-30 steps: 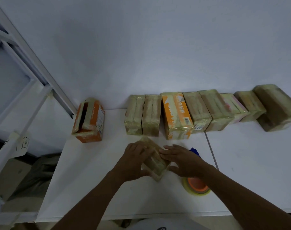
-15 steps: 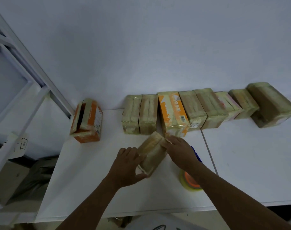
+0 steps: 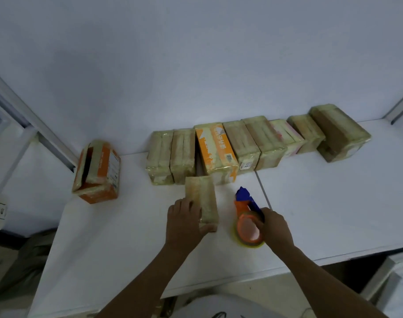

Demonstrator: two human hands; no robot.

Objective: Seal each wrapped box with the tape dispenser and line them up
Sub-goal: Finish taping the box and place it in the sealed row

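My two bare forearms reach forward over a white table. My left hand holds a wrapped box, with the fingers along its left side and the thumb curled around its near end. The box lies flat and points away from me. Just beside it on the right, my right hand grasps the tape dispenser, which is blue and orange, carries a yellowish roll and rests on the table. The box's far end lies close against a row of eight wrapped boxes that stand side by side along the white wall; the third from the left is orange. Well apart to the left stands an orange carton, open at the top.
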